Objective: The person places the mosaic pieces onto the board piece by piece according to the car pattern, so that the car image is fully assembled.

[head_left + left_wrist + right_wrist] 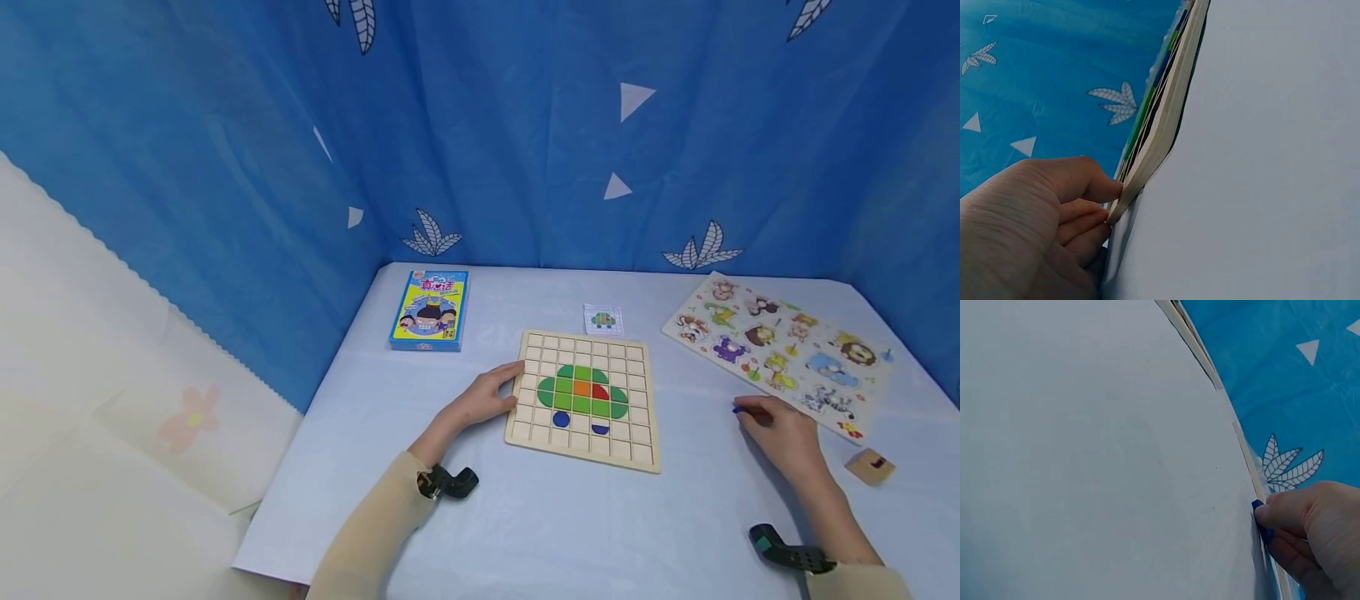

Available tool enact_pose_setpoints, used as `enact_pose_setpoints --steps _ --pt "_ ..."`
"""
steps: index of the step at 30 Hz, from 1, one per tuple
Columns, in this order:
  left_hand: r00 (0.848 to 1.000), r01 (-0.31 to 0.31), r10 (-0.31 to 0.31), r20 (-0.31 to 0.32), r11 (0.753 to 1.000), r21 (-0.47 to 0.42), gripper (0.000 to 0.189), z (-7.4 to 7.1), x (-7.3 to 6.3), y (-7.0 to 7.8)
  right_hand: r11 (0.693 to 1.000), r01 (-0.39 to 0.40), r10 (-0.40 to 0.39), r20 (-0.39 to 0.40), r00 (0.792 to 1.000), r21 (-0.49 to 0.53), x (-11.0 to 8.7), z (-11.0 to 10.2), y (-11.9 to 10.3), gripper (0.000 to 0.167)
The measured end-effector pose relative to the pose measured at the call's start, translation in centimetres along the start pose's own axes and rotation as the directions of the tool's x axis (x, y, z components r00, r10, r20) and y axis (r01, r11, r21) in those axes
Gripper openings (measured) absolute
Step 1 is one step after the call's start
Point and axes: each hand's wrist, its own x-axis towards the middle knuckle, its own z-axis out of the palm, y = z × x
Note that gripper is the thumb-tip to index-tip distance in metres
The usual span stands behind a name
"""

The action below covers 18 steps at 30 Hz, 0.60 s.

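A wooden grid board (536, 429) lies flat on the table with a green shape of several pieces (581, 404) on it. Inside the green sit an orange square (582, 388) and a red piece with a rounded corner (600, 392). Below are a blue circle (561, 419) and a blue half circle (600, 430). My left hand (483, 398) rests its fingertips and thumb against the board's left edge. Right of the board, my right hand (780, 429) pinches a small blue piece (1262, 525) between thumb and fingers, close over the table; its shape is mostly hidden.
Behind the board lies a small pattern card (603, 320) showing a similar picture. A blue and yellow card box (430, 311) stands back left. An animal puzzle board (787, 350) lies at the right, with a wooden block (870, 467) nearer me. A blue curtain (525, 125) hangs behind the table.
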Motion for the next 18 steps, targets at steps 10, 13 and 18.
enact_pose_setpoints --steps 10,13,18 --pt "1.0 -0.01 0.01 -0.005 1.0 -0.002 0.063 0.1 -0.1 0.1 1.0 0.004 -0.004 -0.013 1.0 0.006 -0.1 -0.4 -0.3 0.022" --pt "1.0 -0.004 0.004 -0.007 1.0 0.001 0.064 0.0 -0.1 0.1 0.999 0.012 -0.012 -0.013 1.0 0.047 0.4 -0.7 -1.3 0.021" --pt "1.0 -0.003 0.003 -0.002 1.0 0.0 0.063 -0.1 -0.1 0.0 0.985 0.073 -0.068 -0.035 0.997 0.157 1.7 1.2 -2.6 0.022"
